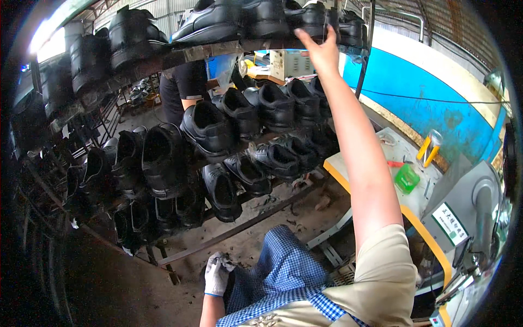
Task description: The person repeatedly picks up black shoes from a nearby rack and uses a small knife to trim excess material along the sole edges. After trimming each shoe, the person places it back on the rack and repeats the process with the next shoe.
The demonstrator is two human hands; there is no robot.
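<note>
My right hand [322, 53], bare, is raised at the end of a stretched arm to the top shelf of a shoe rack. Its thumb and a finger are spread apart in front of a black shoe [308, 20]; whether they touch it I cannot tell. Low by my lap is my left hand [216, 277], in a white glove with dark-stained fingertips. Its fingers are curled in, and what they hold, if anything, is hidden. Black shoes fill the lower tiers too, among them a large one [207, 128] and a low one [221, 192].
At right stands a workbench [348, 169] with a yellow edge, a green container [406, 179] and a cup with yellow parts [429, 148]. A grey machine [466, 201] rises beside it. Behind the rack is a person in dark clothes [182, 90]. A checked blue apron [283, 261] covers my lap.
</note>
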